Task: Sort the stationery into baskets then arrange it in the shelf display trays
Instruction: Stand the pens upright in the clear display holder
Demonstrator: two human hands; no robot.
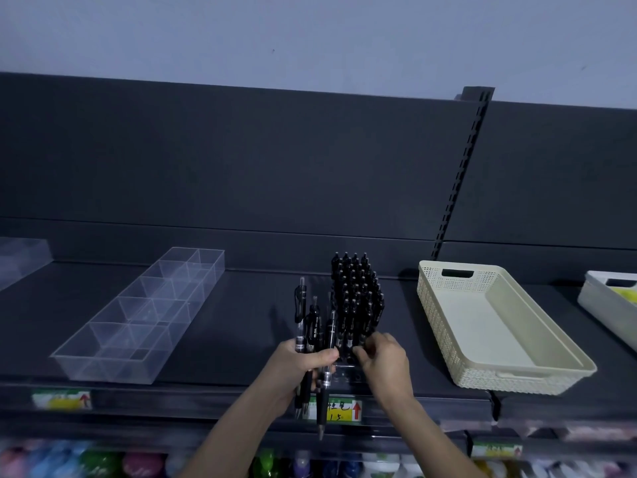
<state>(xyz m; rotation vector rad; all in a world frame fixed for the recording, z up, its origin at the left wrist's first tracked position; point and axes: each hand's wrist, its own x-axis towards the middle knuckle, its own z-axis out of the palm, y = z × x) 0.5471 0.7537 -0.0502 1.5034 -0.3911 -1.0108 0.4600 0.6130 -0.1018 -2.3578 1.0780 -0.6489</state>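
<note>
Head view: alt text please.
A left hand holds a bunch of black pens at a dark shelf; the right hand touches the standing pens packed beside it. An empty cream basket sits right, a clear divided tray left.

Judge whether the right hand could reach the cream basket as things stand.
Probably yes. The cream basket sits just right of the right hand on the same shelf, top open, nothing between them, though its fingers are among the pens.
</note>
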